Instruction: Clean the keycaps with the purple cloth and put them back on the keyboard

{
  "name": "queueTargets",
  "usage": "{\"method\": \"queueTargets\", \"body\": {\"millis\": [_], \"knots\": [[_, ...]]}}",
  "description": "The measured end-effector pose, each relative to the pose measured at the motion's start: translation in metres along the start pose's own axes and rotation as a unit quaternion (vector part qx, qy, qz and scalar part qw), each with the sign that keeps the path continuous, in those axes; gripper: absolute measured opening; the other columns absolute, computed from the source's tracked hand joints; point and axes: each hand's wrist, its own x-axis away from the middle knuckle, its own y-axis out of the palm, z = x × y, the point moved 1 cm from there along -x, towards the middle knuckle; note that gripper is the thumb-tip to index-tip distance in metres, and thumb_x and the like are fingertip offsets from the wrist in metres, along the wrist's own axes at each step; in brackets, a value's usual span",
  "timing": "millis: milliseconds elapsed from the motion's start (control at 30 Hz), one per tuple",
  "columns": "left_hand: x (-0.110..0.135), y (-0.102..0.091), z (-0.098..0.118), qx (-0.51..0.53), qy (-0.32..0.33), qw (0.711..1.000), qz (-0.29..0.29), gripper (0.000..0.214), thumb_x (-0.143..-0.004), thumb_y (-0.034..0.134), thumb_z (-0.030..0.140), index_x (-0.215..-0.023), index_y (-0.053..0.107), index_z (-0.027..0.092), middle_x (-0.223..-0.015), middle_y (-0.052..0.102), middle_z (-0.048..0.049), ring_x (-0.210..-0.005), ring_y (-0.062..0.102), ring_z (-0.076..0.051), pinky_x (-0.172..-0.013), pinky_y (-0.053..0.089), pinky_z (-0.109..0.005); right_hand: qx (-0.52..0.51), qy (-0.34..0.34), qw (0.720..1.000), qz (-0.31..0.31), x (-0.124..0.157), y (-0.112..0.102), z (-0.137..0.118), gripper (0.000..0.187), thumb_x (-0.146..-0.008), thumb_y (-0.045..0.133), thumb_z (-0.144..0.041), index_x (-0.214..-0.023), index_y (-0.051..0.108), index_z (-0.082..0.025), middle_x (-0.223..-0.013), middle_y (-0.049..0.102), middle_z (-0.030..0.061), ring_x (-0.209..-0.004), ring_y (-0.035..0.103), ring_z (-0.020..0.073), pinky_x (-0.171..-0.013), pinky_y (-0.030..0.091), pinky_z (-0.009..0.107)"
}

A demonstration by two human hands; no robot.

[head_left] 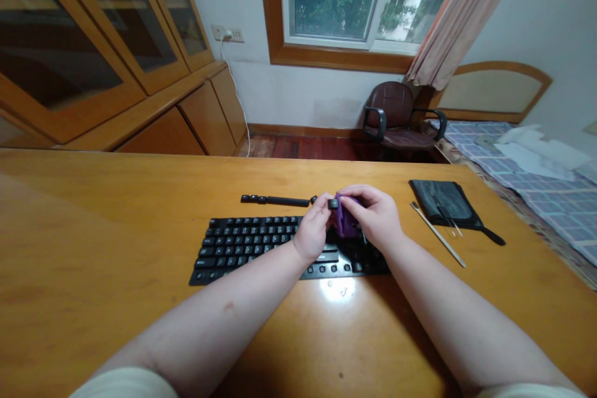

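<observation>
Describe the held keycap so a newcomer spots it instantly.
On the wooden desk, above the right half of the black keyboard, the left hand pinches a small black keycap beside the purple cloth in the right hand. Unlike the keyboard's keys, it is lifted clear.

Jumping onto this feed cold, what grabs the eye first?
Two hands meet just above the black keyboard on the wooden table: the left hand pinches a small black keycap, and the right hand holds a purple wad against it. To the right lie a black pouch and a thin pale stick.
</observation>
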Motion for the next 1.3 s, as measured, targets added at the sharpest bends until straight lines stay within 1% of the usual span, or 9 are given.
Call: {"method": "queueTargets", "body": {"millis": [167,267,533,700,833,933,1033,1133,1300], "knots": [[-0.001,-0.002,0.004,-0.060,0.024,0.998,0.018,0.027,-0.087,0.044,0.046,-0.084,0.050,0.019,-0.082,0.051,-0.0015,-0.081,0.050,-0.016,-0.079,0.045,-0.029,0.059,-0.072,0.995,-0.017,0.004,0.004,-0.011,0.015,-0.073,0.071,-0.030,-0.087,0.071,-0.024,-0.092,0.072,0.0056,-0.089,0.066,0.0212,-0.086,0.052,0.038],[0.001,-0.002,0.006,-0.107,0.035,0.994,0.007,0.024,-0.087,0.044,0.043,-0.088,0.051,0.019,-0.086,0.054,-0.0030,-0.086,0.051,-0.018,-0.083,0.044,-0.030,0.080,-0.075,0.994,0.020,0.010,0.009,-0.013,0.019,-0.070,0.074,-0.030,-0.089,0.073,-0.026,-0.095,0.072,0.0060,-0.091,0.067,0.0224,-0.087,0.053,0.039],[0.005,-0.004,0.004,-0.151,0.058,0.987,0.011,0.020,-0.090,0.042,0.037,-0.091,0.052,0.020,-0.088,0.054,-0.0020,-0.085,0.051,-0.016,-0.083,0.043,-0.029,0.064,-0.056,0.989,0.118,0.024,0.020,-0.008,0.003,-0.074,0.071,-0.025,-0.076,0.074,-0.027,-0.085,0.073,0.0042,-0.078,0.068,0.0197,-0.079,0.056,0.036],[0.000,-0.003,0.002,-0.089,0.037,0.994,0.046,0.020,-0.089,0.041,0.036,-0.079,0.049,0.020,-0.075,0.049,0.0000,-0.074,0.048,-0.015,-0.074,0.043,-0.028,0.027,-0.069,0.997,-0.012,0.002,0.002,0.003,0.006,-0.075,0.070,-0.029,-0.075,0.073,-0.025,-0.080,0.072,0.0035,-0.076,0.067,0.0186,-0.075,0.054,0.033],[-0.001,0.001,0.005,-0.044,-0.009,0.999,-0.002,0.022,-0.087,0.042,0.032,-0.069,0.045,0.019,-0.064,0.044,0.0011,-0.062,0.043,-0.014,-0.066,0.040,-0.028,0.030,0.013,0.999,0.005,-0.010,-0.007,0.014,0.017,-0.082,0.060,-0.031,-0.090,0.072,-0.023,-0.088,0.071,0.0042,-0.085,0.065,0.0183,-0.082,0.051,0.033],[0.000,0.002,0.006,-0.015,-0.018,0.999,-0.027,0.021,-0.085,0.044,0.030,-0.067,0.046,0.019,-0.063,0.043,0.0007,-0.062,0.042,-0.014,-0.064,0.038,-0.028,0.003,0.059,0.998,-0.032,-0.008,-0.002,0.019,0.024,-0.084,0.055,-0.032,-0.102,0.065,-0.020,-0.093,0.069,0.0051,-0.085,0.065,0.0178,-0.082,0.050,0.033],[0.000,0.001,0.003,0.013,-0.023,0.999,-0.021,0.018,-0.083,0.047,0.028,-0.068,0.049,0.018,-0.064,0.043,0.0010,-0.062,0.041,-0.013,-0.063,0.038,-0.027,-0.030,0.075,0.995,-0.061,-0.005,0.000,0.018,0.020,-0.081,0.058,-0.031,-0.096,0.063,-0.018,-0.087,0.068,0.0049,-0.080,0.064,0.0178,-0.079,0.051,0.034],[-0.002,-0.001,-0.001,0.031,-0.027,0.999,0.007,0.018,-0.081,0.051,0.032,-0.070,0.051,0.017,-0.064,0.044,0.0012,-0.062,0.042,-0.012,-0.061,0.037,-0.025,-0.030,0.032,0.994,-0.104,-0.006,-0.003,0.012,0.017,-0.082,0.059,-0.030,-0.092,0.066,-0.018,-0.091,0.068,0.0060,-0.088,0.063,0.0190,-0.085,0.049,0.035],[-0.003,-0.004,-0.007,0.050,-0.021,0.998,0.028,0.020,-0.080,0.056,0.036,-0.082,0.058,0.017,-0.069,0.048,0.0012,-0.063,0.042,-0.012,-0.059,0.037,-0.025,0.005,-0.077,0.984,-0.160,-0.009,-0.007,0.001,0.027,-0.078,0.067,-0.032,-0.103,0.067,-0.022,-0.101,0.065,0.0078,-0.096,0.061,0.0209,-0.089,0.048,0.037]]}}
